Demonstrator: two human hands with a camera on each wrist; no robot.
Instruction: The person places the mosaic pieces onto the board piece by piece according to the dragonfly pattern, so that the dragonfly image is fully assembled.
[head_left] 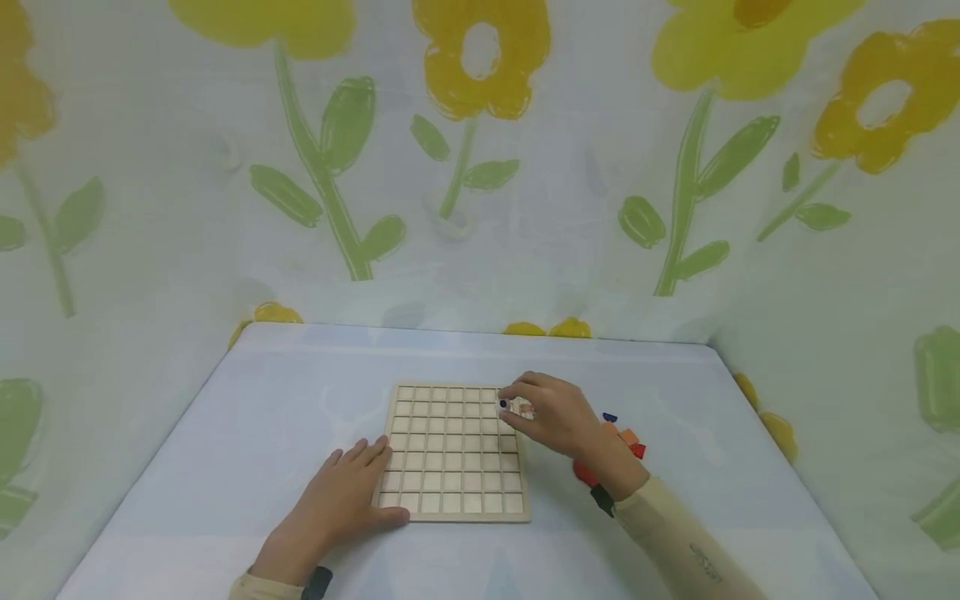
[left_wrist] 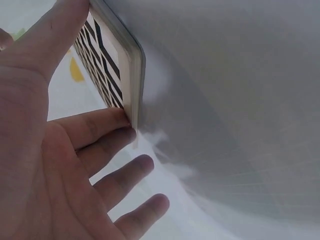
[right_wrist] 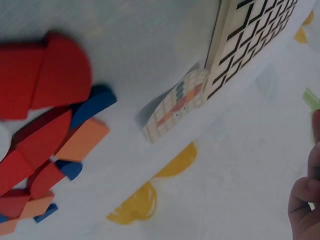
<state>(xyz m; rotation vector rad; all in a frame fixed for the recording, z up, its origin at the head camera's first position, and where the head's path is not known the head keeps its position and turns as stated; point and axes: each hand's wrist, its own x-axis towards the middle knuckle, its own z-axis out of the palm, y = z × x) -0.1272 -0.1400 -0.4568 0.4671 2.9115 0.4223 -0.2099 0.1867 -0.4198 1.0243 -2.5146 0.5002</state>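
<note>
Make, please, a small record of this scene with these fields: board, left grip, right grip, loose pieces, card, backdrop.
Board: light wooden grid, lying flat on the table
Left grip: rests at the board's left edge, fingers extended
Right grip: pinches a small white piece with a dark spot, over the board's far right part
Loose pieces: red, orange and blue, grouped right of the board
Card: printed, near the board's far right corner; contact unclear
Backdrop: pale, with yellow flowers

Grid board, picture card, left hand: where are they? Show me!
Grid board (head_left: pixel 453 461), head view, on a bare square.
Picture card (right_wrist: pixel 178 106), right wrist view, on its printed front.
Left hand (head_left: pixel 347 495), head view, on its back.
</note>
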